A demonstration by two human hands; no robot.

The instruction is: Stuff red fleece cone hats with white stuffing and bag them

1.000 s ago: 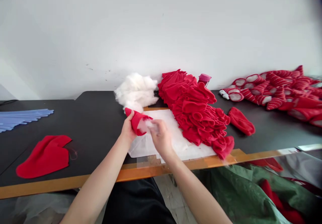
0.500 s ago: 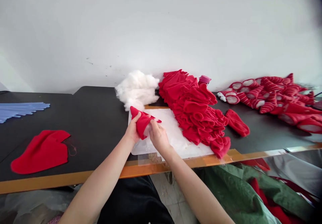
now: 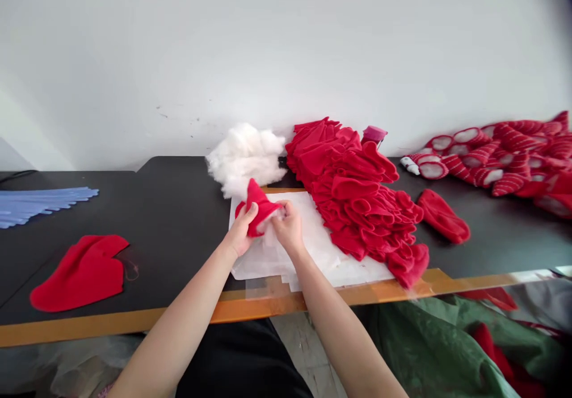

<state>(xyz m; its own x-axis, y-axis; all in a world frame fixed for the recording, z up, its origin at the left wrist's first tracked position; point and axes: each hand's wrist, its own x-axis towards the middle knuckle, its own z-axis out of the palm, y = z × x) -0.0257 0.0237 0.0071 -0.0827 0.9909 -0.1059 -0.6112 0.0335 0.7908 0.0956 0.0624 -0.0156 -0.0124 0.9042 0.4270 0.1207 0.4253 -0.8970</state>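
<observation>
A small red fabric pouch (image 3: 261, 206) with a pointed end turned upward is held over the white sheet (image 3: 313, 225). My left hand (image 3: 241, 231) is wrapped around its left side, thumb on the front. At the pouch's open edge, my right hand (image 3: 289, 226) is closed, its fingertips pinching the rim; white stuffing shows at the opening beside them. Part of the pouch is hidden by my fingers. Just behind the hands lies a fluffy heap of white stuffing (image 3: 245, 155). To the right spreads a large pile of red fabric pouches (image 3: 353, 189).
On the black table (image 3: 179, 207), a flat red fabric piece (image 3: 83, 273) and blue strips (image 3: 49, 201) lie left. A single red pouch (image 3: 443, 216) and red striped stuffed pieces (image 3: 500, 156) lie right. Green cloth (image 3: 438, 344) hangs below the taped front edge.
The pouch has turned in my hands so its point stands more upright. My right hand has moved slightly up and right along the opening. The view has shifted a little.
</observation>
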